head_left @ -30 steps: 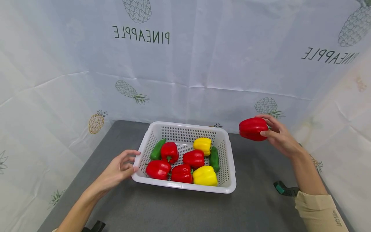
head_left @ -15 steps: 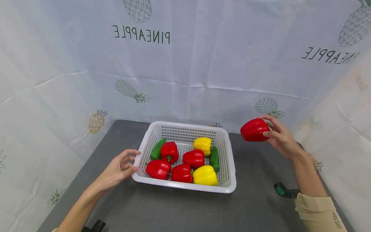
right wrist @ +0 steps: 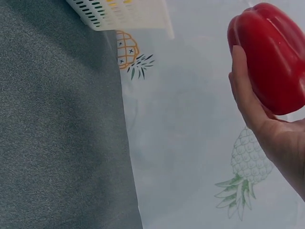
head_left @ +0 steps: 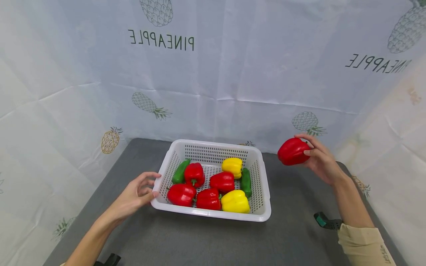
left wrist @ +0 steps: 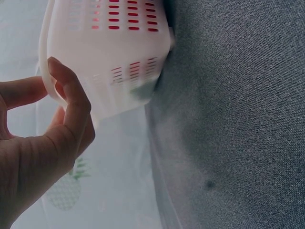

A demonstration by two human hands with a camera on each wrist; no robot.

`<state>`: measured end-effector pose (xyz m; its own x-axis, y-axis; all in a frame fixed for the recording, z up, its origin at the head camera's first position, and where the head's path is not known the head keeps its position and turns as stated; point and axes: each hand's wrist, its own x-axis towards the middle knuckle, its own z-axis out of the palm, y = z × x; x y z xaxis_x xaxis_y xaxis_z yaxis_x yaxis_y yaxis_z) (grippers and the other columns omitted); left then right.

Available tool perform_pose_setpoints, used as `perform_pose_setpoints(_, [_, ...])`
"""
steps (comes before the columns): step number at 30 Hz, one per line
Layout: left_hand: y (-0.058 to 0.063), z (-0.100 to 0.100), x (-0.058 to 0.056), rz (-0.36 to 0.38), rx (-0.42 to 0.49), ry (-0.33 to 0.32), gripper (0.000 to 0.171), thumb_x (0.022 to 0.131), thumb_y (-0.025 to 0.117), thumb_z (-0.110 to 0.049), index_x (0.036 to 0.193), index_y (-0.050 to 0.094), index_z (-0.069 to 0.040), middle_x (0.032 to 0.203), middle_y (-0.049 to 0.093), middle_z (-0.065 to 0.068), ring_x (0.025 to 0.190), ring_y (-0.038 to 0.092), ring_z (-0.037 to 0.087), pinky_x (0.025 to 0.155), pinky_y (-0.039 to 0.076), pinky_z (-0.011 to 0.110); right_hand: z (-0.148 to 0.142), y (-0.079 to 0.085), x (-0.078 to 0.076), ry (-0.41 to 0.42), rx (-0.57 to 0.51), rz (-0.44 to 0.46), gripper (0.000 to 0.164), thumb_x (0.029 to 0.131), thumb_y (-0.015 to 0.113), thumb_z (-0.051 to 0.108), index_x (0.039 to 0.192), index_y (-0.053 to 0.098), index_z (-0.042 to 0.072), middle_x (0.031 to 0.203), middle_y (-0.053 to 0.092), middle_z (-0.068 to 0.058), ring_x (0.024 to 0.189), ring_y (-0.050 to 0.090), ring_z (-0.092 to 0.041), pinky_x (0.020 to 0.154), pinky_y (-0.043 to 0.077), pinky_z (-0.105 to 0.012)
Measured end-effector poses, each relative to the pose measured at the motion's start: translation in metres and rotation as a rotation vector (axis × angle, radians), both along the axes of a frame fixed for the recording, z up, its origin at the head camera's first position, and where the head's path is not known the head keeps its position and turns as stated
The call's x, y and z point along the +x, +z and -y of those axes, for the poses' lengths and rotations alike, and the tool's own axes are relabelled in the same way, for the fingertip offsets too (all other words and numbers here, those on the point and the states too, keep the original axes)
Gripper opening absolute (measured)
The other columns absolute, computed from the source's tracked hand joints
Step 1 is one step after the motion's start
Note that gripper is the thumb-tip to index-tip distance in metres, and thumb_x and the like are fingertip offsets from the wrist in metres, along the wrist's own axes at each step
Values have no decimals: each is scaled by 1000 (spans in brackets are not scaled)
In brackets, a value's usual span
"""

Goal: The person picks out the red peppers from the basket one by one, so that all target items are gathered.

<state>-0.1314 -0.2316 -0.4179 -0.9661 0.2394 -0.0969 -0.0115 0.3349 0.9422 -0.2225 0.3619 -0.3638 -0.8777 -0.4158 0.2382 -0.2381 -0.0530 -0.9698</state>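
Note:
My right hand [head_left: 321, 159] grips a red bell pepper [head_left: 293, 151] at its stem end, held up in the air to the right of the basket. In the right wrist view the thumb lies along the side of the pepper [right wrist: 271, 57]. At the left, my left hand [head_left: 134, 194] pinches the rim of a white plastic basket [head_left: 213, 213] near its front left corner. The left wrist view has thumb and fingers on either side of that rim [left wrist: 44, 47]. Inside the basket lie several red bell peppers [head_left: 222, 181], two yellow bell peppers [head_left: 235, 201] and two long green peppers [head_left: 246, 183].
The basket stands on a dark grey table [head_left: 213, 244]. Behind and at both sides hangs a pale curtain [head_left: 216, 74] printed with pineapples. A black strap [head_left: 327, 221] hangs by the right wrist, and another black strap piece [head_left: 111, 259] shows near the left forearm.
The red bell pepper in my right hand has shifted slightly right and down, and its free end has turned a little lower. My left hand and the basket stay put.

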Motion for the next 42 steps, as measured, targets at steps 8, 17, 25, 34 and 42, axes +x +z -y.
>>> perform_pose_setpoints(8, [-2,0,1,1,-3,0,65,98,73,-7,154,41,-1,140,60,30,94,75,20,76,64,36,-1,-3,1,-85,13,18,54,105,46,-1,154,43,20,147,54,1,127,60,-14,91,66,-33])
perform_pose_setpoints(17, [-2,1,1,-2,-3,-1,64,99,72,-6,154,41,-1,140,60,30,94,74,20,75,63,34,-2,-3,2,-166,146,-20,66,98,61,-9,156,45,19,146,54,4,128,57,-13,88,65,-28])
perform_pose_setpoints(25, [-1,0,0,-2,2,-5,63,98,71,-5,154,41,-1,140,60,31,95,74,23,75,63,36,-8,-7,0,-148,173,-48,71,95,63,-12,158,45,14,146,54,5,127,56,-13,87,65,-27])
perform_pose_setpoints(34, [-2,0,0,0,-6,-6,65,98,72,-7,155,41,-2,141,60,30,96,75,22,77,64,36,-14,-13,-4,-138,214,-26,72,93,66,-12,156,45,18,145,54,6,122,61,-11,86,66,-27])
perform_pose_setpoints(42, [-1,1,0,-10,-4,-5,64,98,72,-7,155,41,-1,140,60,30,94,75,19,76,64,36,-23,-17,-14,-83,347,28,71,94,67,-5,158,45,17,145,55,10,124,60,-11,89,65,-30])
